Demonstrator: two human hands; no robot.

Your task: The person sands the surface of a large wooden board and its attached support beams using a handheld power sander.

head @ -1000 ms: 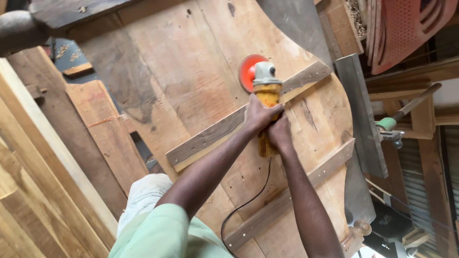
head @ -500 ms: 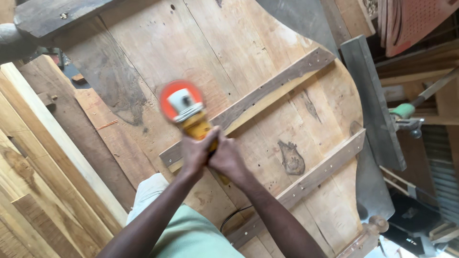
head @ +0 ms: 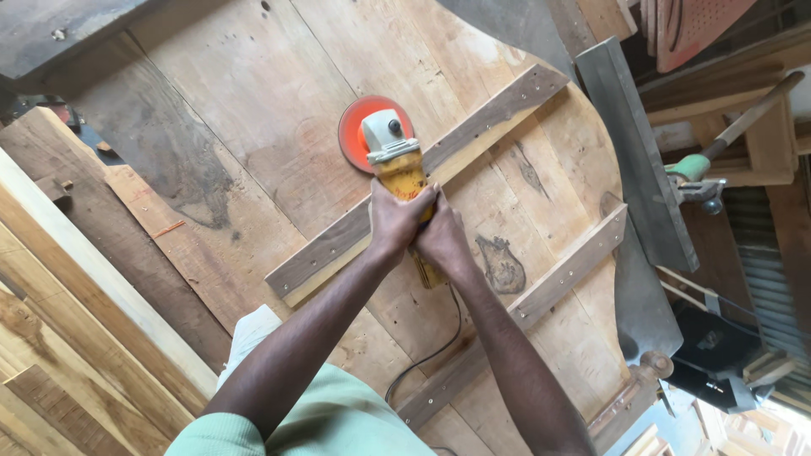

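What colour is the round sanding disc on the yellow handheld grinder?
The round sanding disc is orange-red, clearest in the head view, beyond both hands.

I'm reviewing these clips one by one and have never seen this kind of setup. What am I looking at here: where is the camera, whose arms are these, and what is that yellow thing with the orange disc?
The camera sits on a person's head and looks down, so the two bare arms coming up from the bottom are the wearer's own. There is no machine arm. Both the left hand and the right hand close around the yellow body of a handheld power sander. Its round orange disc lies against a large wooden panel with a curved edge. Two wooden battens are fastened across the panel with screws, and the tool crosses the upper one. A black cord runs from the tool back toward the person. Planks are stacked at left, and a green-handled tool lies at right.
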